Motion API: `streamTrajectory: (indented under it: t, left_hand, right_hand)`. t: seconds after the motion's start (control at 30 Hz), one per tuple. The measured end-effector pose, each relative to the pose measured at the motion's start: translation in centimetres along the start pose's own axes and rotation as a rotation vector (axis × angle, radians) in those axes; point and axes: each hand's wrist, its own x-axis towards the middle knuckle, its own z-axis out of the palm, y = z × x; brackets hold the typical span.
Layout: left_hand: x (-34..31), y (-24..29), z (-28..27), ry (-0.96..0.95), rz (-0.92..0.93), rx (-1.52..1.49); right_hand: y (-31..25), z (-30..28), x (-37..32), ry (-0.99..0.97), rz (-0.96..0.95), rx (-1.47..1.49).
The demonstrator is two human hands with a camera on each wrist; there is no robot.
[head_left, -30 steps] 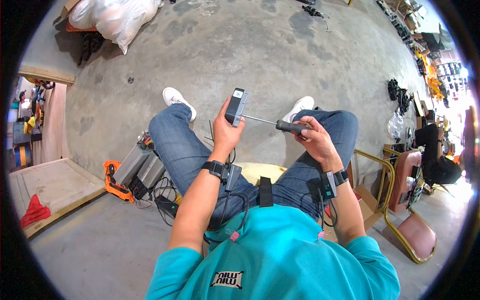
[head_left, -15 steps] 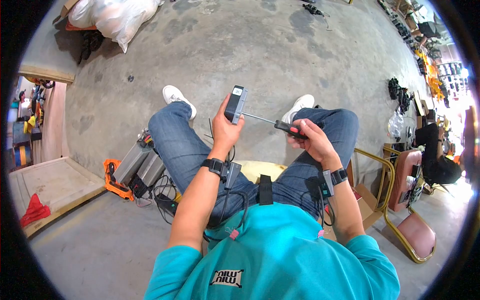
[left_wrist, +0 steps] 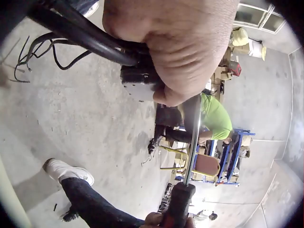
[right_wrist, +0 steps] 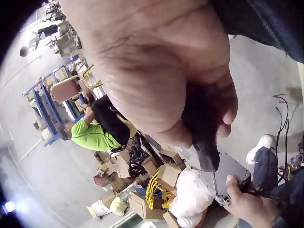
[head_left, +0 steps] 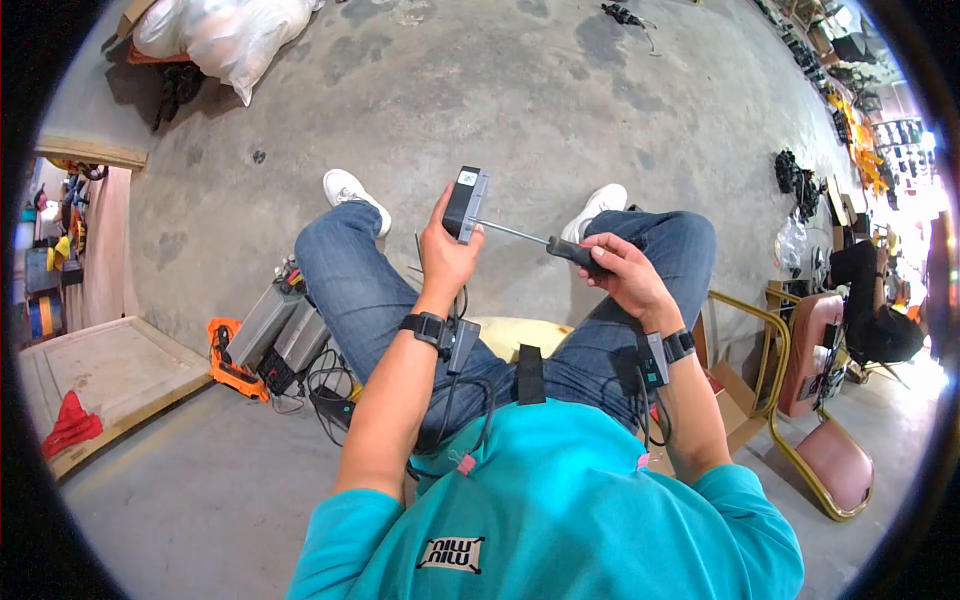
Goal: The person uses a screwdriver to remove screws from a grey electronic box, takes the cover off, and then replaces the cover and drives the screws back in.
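The right hand [head_left: 632,280] pinches the dark handle of a screwdriver [head_left: 575,254] between thumb and curled fingers. The metal shaft runs leftward from it to the left hand [head_left: 449,262], which has its fingers along one side and its thumb on the other of a black and grey box [head_left: 466,205]. The box juts forward past that palm, tilted, its white label toward the far end; the shaft reaches its lower corner just beside the left thumb. Whether the tip is seated in a screw cannot be told. Box and hands are held over the gap between the knees in jeans [head_left: 350,265]. Beyond, white shoes [head_left: 357,200] stand on a concrete floor [head_left: 480,110]. Farther off, a white plastic bag [head_left: 245,40] lies at the upper left.
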Motion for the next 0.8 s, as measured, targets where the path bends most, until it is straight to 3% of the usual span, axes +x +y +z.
streamTrajectory:
  t: [0.4, 0.47, 0.67, 0.8]
  left_hand:
    - [0.5, -1.5, -0.1, 0.14, 0.079, 0.004]
    - [0.7, -0.9, -0.8, 0.109, -0.342, -0.332]
    - [1.6, -1.5, -2.4, 0.015, -0.508, -1.109]
    - [1.7, -1.5, -2.5, -0.054, -0.539, -1.156]
  right_hand:
    - [0.1, -0.5, -0.1, 0.009, 0.006, 0.033]
    - [0.1, -0.4, -0.1, 0.024, 0.008, 0.027]
    - [0.1, -0.2, 0.1, 0.099, 0.034, 0.004]
    - [0.1, -0.2, 0.0, 0.09, 0.045, 0.022]
